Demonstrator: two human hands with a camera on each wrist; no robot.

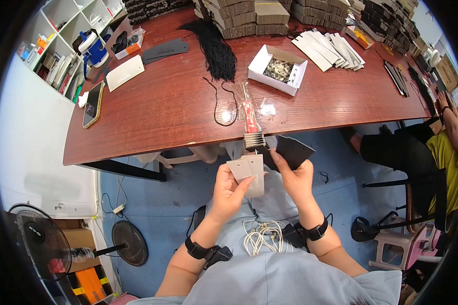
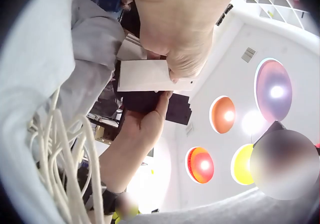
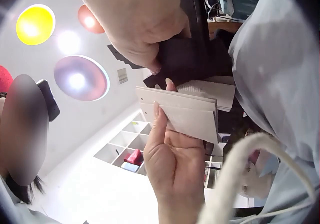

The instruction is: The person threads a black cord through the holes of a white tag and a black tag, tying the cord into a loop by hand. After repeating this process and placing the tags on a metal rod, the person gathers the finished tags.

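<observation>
My left hand point(image 1: 228, 192) pinches a few beige hang tags point(image 1: 250, 175), thumb across their front. Small punched holes show at one end of these tags. To the right, my right hand point(image 1: 296, 179) grips several black tags point(image 1: 294, 151), fanned a little apart in the right wrist view. Both hands are close together over the lap, just off the table's front edge. A small stack of tags point(image 1: 254, 139) stands on edge between them and the table, beside a clear plastic wrapper with a red piece point(image 1: 250, 116).
On the red-brown table point(image 1: 163, 117) are a black cord bundle point(image 1: 216, 51), a white box point(image 1: 277, 69) of small parts, loose pale tags point(image 1: 328, 49) and a phone point(image 1: 93, 105). Tall tag stacks line the back. Cream cords point(image 1: 264, 237) lie on the lap. Another person sits at right.
</observation>
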